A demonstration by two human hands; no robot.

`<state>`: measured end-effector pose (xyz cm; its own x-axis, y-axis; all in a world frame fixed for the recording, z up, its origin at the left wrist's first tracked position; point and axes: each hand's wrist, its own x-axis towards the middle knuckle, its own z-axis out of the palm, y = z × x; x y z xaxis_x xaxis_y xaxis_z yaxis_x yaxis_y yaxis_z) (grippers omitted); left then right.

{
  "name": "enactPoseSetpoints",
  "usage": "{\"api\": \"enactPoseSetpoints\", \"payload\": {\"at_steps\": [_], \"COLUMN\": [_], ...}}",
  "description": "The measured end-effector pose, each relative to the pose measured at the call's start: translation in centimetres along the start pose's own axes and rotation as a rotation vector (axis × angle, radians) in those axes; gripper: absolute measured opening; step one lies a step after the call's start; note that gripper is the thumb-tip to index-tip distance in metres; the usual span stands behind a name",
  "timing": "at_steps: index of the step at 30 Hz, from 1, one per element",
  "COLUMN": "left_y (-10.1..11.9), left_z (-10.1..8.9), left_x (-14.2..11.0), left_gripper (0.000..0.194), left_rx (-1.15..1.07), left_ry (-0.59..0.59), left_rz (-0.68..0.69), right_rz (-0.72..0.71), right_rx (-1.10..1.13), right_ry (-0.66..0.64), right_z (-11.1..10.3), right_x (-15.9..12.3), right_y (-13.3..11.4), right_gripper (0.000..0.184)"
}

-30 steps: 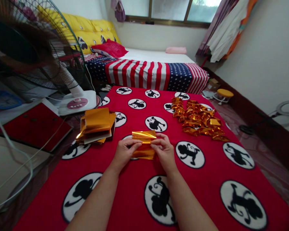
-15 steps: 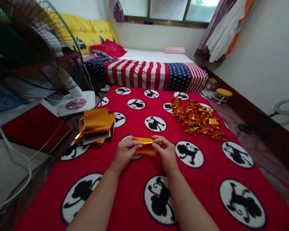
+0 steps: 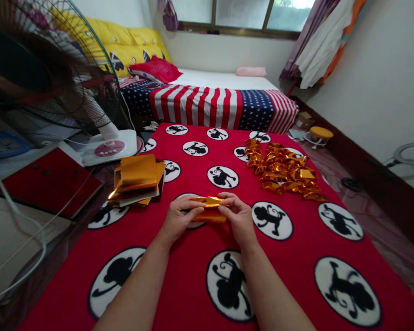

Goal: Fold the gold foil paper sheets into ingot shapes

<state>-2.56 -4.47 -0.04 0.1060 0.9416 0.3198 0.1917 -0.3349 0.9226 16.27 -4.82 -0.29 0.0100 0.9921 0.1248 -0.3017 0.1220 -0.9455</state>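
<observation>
A partly folded sheet of gold foil paper (image 3: 209, 216) is held just over the red cloth, with a shiny ridge along its far side. My left hand (image 3: 180, 216) pinches its left end between thumb and fingers. At the right end, my right hand (image 3: 238, 215) grips it the same way. Left of my hands lies a stack of flat gold foil sheets (image 3: 138, 177). Several folded gold foil pieces (image 3: 284, 170) sit in a cluster at the far right of the cloth.
The red cloth with monkey prints (image 3: 179, 285) covers the surface before me. An electric fan (image 3: 110, 142) stands at the left, its blades blurred. Beyond is a bed with a striped, starred cover (image 3: 207, 105). A yellow stool (image 3: 320, 133) is on the floor at right.
Both hands keep their grip on the foil paper and have barely moved. Its far ridge now bulges up slightly more, with the middle opened a little.
</observation>
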Motion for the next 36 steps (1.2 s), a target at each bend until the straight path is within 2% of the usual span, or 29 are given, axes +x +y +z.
{"api": "enactPoseSetpoints", "payload": {"at_steps": [4, 7, 13, 20, 23, 30, 36], "left_y": [-0.2, -0.3, 0.2, 0.7, 0.5, 0.8, 1.0], "left_z": [0.3, 0.4, 0.3, 0.2, 0.3, 0.7, 0.9], "left_x": [-0.1, -0.1, 0.0, 0.0, -0.1, -0.2, -0.2], "left_gripper": [0.011, 0.01, 0.01, 0.01, 0.009, 0.008, 0.009], "left_rx": [-0.018, -0.014, -0.004, 0.03, 0.044, 0.063, 0.086], "left_ry": [0.062, 0.076, 0.043, 0.021, 0.044, 0.095, 0.106], "left_rz": [-0.011, 0.004, 0.036, 0.051, 0.059, 0.053, 0.027], "right_rz": [0.053, 0.037, -0.053, -0.061, 0.008, 0.072, 0.078], "right_rx": [0.045, 0.027, -0.12, -0.153, -0.091, 0.057, 0.08], "right_ry": [0.005, 0.016, 0.043, 0.049, 0.082, 0.147, 0.14], "right_z": [0.2, 0.1, -0.1, 0.1, 0.3, 0.8, 0.8], "right_x": [0.0, 0.0, 0.1, 0.1, 0.0, 0.0, 0.0], "right_y": [0.0, 0.2, 0.3, 0.1, 0.2, -0.1, -0.2], "right_gripper": [0.008, 0.009, 0.005, 0.007, 0.013, 0.045, 0.047]}}
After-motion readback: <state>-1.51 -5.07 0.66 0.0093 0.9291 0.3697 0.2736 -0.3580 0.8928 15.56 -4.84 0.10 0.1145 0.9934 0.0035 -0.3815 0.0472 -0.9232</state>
